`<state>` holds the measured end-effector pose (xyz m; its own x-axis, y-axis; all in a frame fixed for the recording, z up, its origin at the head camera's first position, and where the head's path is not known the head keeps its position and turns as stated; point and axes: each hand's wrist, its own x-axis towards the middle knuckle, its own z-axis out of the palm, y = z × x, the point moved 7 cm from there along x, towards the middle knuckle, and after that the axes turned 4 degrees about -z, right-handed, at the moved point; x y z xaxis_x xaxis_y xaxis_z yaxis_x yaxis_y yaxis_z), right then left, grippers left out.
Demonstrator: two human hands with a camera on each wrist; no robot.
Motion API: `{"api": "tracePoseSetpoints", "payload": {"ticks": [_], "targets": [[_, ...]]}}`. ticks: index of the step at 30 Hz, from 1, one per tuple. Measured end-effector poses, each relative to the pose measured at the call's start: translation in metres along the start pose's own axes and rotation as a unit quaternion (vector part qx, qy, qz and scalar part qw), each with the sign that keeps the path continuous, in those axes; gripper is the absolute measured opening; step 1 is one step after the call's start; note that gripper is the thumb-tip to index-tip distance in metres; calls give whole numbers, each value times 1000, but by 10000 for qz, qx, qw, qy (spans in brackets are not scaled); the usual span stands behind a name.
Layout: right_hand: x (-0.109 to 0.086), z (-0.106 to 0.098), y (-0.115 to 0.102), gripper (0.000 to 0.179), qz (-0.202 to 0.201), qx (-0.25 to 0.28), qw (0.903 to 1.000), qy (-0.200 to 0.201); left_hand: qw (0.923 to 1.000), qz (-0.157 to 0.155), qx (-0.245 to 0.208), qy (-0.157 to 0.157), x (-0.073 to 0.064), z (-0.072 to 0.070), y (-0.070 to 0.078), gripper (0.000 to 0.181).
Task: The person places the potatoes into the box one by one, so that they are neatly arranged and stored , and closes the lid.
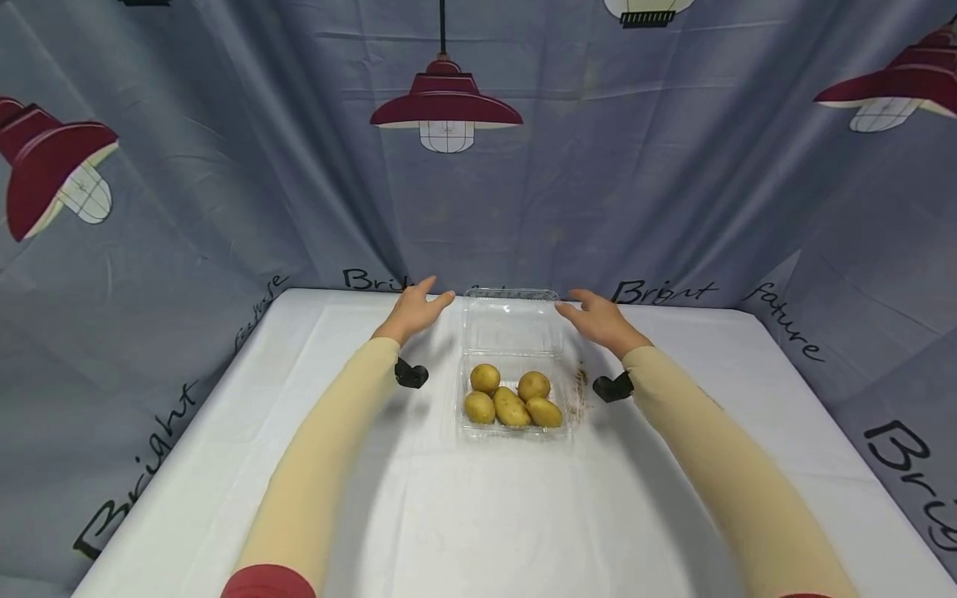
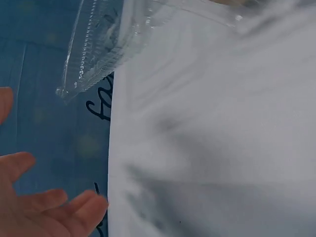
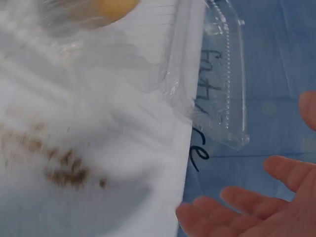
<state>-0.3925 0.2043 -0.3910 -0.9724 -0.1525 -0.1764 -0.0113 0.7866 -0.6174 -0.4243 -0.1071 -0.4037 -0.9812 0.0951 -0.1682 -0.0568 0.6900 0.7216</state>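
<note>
A clear plastic clamshell container [image 1: 516, 431] stands on the white table with its lid [image 1: 512, 325] raised at the back. Several yellow potatoes [image 1: 512, 407] lie in its base. To the left of the lid is my left hand [image 1: 414, 313], its fingers spread and apart from the plastic. My right hand [image 1: 602, 324] is held close to the lid's right side, fingers extended and holding nothing. Both wrist views show gaps between the lid [image 2: 101, 54] and the left hand [image 2: 47, 212], and between the lid and the right hand [image 3: 261, 210].
Brown crumbs of dirt [image 1: 580, 389] are scattered on the cloth right of the container. A blue-grey curtain [image 1: 598, 191] printed with red lamps and lettering hangs behind the table's far edge. Black wrist mounts [image 1: 410, 374] sit under both forearms.
</note>
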Motion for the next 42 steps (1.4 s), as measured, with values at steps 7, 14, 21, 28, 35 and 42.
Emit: {"api": "tracePoseSetpoints", "payload": {"ticks": [7,14,21,28,35,42], "targets": [[10,13,9,77,409,1915,9802,-293,9911,-572,-1096,-491,7,16,1,79],[15,21,17,77,534,2648,9621,-378,9651,-848,-2259,-1014,7,31,-3,78],[15,25,15,78,638,2936,9527,-458,9290,-1067,-3290,-1319,10,46,-5,72],[14,24,13,76,663,3037,9497,-377,9207,-925,-3604,-1177,10,47,4,70],[14,21,14,77,638,3112,9478,-280,9176,-822,-3753,-1022,9,46,8,69],[10,17,12,75,514,3116,9484,-263,9219,-518,-3717,-962,5,44,13,69]]}}
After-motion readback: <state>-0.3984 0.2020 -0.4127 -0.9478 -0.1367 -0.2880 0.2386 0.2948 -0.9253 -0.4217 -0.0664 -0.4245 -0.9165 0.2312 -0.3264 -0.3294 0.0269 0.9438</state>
